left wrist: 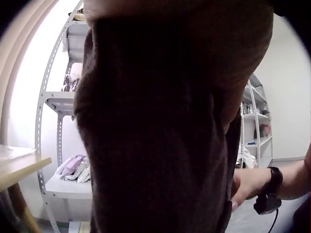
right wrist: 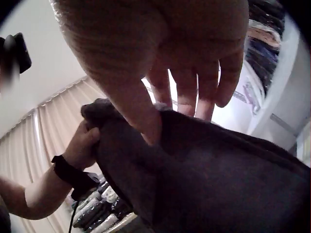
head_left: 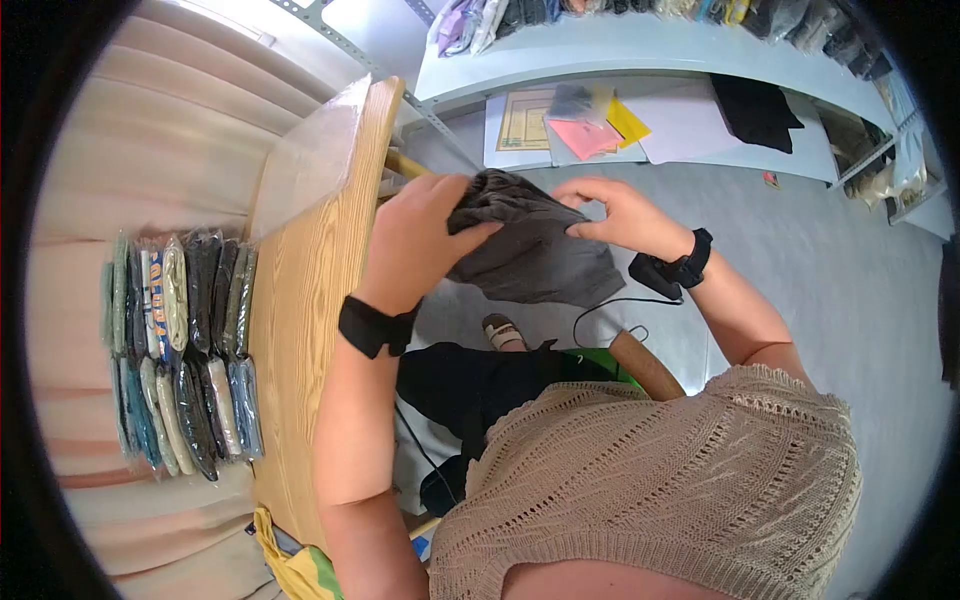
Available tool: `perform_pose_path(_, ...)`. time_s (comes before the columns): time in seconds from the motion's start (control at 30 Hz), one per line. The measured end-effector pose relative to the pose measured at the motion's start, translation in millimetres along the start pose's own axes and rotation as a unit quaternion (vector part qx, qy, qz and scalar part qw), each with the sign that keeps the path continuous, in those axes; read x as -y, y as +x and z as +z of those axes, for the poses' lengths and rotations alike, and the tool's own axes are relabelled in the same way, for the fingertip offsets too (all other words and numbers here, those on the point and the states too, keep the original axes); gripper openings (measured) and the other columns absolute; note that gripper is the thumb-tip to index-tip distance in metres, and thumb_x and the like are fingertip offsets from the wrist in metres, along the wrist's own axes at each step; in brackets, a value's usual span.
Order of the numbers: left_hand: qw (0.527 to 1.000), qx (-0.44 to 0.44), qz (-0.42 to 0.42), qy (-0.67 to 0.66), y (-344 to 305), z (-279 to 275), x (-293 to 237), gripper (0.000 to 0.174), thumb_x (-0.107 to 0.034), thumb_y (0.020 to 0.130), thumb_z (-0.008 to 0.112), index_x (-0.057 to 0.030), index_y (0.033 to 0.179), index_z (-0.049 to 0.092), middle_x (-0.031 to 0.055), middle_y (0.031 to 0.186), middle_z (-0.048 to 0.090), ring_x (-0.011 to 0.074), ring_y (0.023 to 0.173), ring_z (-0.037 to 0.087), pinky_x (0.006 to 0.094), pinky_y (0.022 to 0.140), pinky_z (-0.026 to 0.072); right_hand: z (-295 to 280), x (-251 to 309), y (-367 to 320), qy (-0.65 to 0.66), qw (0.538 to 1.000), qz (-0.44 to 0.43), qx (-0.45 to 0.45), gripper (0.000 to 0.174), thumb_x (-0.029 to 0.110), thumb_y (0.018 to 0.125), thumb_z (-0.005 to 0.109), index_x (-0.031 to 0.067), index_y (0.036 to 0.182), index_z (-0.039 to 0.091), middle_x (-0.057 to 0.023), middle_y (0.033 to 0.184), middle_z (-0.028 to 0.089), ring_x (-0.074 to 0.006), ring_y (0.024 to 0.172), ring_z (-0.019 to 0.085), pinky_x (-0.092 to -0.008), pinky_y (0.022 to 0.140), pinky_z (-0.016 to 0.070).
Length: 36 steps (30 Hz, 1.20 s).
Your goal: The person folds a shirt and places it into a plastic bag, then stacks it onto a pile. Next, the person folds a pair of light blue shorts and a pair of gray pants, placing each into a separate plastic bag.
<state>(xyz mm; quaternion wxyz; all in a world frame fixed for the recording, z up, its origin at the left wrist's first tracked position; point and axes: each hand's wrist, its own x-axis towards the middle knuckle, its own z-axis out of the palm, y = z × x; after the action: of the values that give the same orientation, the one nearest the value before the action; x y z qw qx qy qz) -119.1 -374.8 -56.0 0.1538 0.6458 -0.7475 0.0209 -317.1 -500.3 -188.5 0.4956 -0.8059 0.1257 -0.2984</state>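
Note:
A dark grey cloth garment (head_left: 535, 262) hangs between my two hands, above the floor. My left hand (head_left: 412, 238) grips its gathered, bunched end, with the thumb lying over the cloth. At the other side my right hand (head_left: 632, 218) pinches the upper edge. In the right wrist view the right thumb presses on the near face of the garment (right wrist: 204, 179), and the fingers reach behind the edge. Dark cloth (left wrist: 155, 145) fills most of the left wrist view and hides the left fingers there.
A wooden table (head_left: 300, 290) stands at my left, with clear plastic (head_left: 315, 150) on its far end. Bagged folded clothes (head_left: 180, 350) lie in two rows beyond it. Ahead are metal shelves (head_left: 640, 75) with packed clothes. A black cloth (head_left: 755, 112) lies on the lower shelf.

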Motion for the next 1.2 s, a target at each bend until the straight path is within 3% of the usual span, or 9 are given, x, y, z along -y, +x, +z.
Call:
perform_pose_path(0.23,1.000,-0.006,0.009,0.025,-8.9,-34.0,-0.6,0.040,-0.009,0.065,0.075,0.0014,0.099,0.058,0.0164,0.090,0.059,0.0332,0.083,0.057,0.0361,0.075,0.0461,25.3,-84.4,-51.0,-0.054,0.995,0.083,-0.031,0.060,0.014,0.067,0.075,0.0074,0.122,0.050,-0.0128,0.121,0.052,-0.0273,0.115,0.047,-0.0344,0.098,0.0370)
perform_pose_path(0.43,0.999,-0.013,-0.010,0.052,-16.3,-71.1,-19.5,0.041,0.000,0.058,0.073,0.0032,0.095,0.057,0.0148,0.085,0.058,0.0305,0.078,0.056,0.0324,0.074,0.0454,66.8,-123.6,-75.5,-0.102,0.985,0.125,0.056,0.085,0.022,0.062,0.080,0.0095,0.134,0.036,-0.0166,0.133,0.043,-0.0322,0.125,0.039,-0.0379,0.103,0.0338)
perform_pose_path(0.53,0.994,-0.066,-0.034,0.081,-28.5,-91.5,-17.1,0.043,-0.007,0.058,0.074,0.0025,0.097,0.059,0.0171,0.089,0.059,0.0341,0.081,0.056,0.0353,0.076,0.0451,87.4,-150.2,-87.7,-0.094,0.988,0.113,0.050,0.081,0.021,0.063,0.080,0.0089,0.131,0.039,-0.0158,0.130,0.046,-0.0308,0.122,0.042,-0.0373,0.101,0.0357)
perform_pose_path(0.63,0.987,-0.099,-0.127,0.009,-45.3,-115.4,-21.8,0.043,-0.002,0.059,0.069,0.0061,0.100,0.057,0.0146,0.095,0.061,0.0247,0.088,0.059,0.0318,0.083,0.0446,90.6,-178.7,-100.6,-0.074,0.991,0.106,0.035,0.071,0.019,0.066,0.078,0.0074,0.128,0.044,-0.0147,0.123,0.052,-0.0288,0.115,0.049,-0.0365,0.095,0.0405)
perform_pose_path(0.8,0.945,-0.207,-0.252,-0.026,-106.5,-166.0,-8.2,0.048,0.004,0.068,0.066,0.0078,0.114,0.052,0.0103,0.106,0.059,0.0167,0.094,0.056,0.0286,0.088,0.0429,85.0,-216.5,-123.0,0.082,0.978,0.182,0.053,0.025,0.012,0.076,0.071,0.0022,0.098,0.065,-0.0106,0.092,0.067,-0.0211,0.083,0.061,-0.0318,0.078,0.0468)
perform_pose_path(0.93,0.915,-0.233,-0.330,0.023,-173.7,-210.1,-2.0,0.042,-0.004,0.076,0.067,0.0044,0.115,0.054,0.0085,0.108,0.059,0.0163,0.097,0.054,0.0286,0.092,0.0387,66.6,-174.6,-93.4,0.186,0.924,0.329,0.055,0.020,0.011,0.077,0.069,0.0015,0.094,0.067,-0.0001,0.079,0.065,-0.0090,0.074,0.055,-0.0266,0.073,0.0452)
perform_pose_path(0.97,0.917,-0.238,-0.314,0.062,-195.3,-219.2,1.7,0.032,-0.015,0.084,0.065,0.0028,0.109,0.057,0.0078,0.103,0.061,0.0154,0.093,0.054,0.0280,0.088,0.0406,59.3,-158.1,-79.5,0.181,0.927,0.320,0.071,0.020,0.011,0.077,0.069,0.0015,0.094,0.067,-0.0001,0.079,0.065,-0.0090,0.074,0.055,-0.0266,0.073,0.0452)
perform_pose_path(1.07,0.869,-0.289,-0.396,0.066,-260.3,-237.5,-1.1,0.032,-0.018,0.086,0.063,0.0024,0.111,0.057,0.0081,0.105,0.061,0.0150,0.095,0.054,0.0272,0.087,0.0406,52.7,-138.1,-31.1,0.071,0.972,0.223,0.021,0.028,0.018,0.075,0.071,-0.0024,0.094,0.066,-0.0060,0.085,0.068,-0.0123,0.079,0.059,-0.0266,0.076,0.0459)
perform_pose_path(1.2,0.776,-0.365,-0.512,0.043,-351.8,-240.7,-22.1,0.035,-0.018,0.087,0.061,0.0033,0.114,0.055,0.0085,0.110,0.059,0.0163,0.099,0.053,0.0296,0.092,0.0387,40.7,-85.6,37.8,-0.024,0.986,0.151,0.073,0.028,0.017,0.075,0.070,-0.0023,0.095,0.065,-0.0085,0.089,0.067,-0.0147,0.083,0.060,-0.0291,0.079,0.0458)
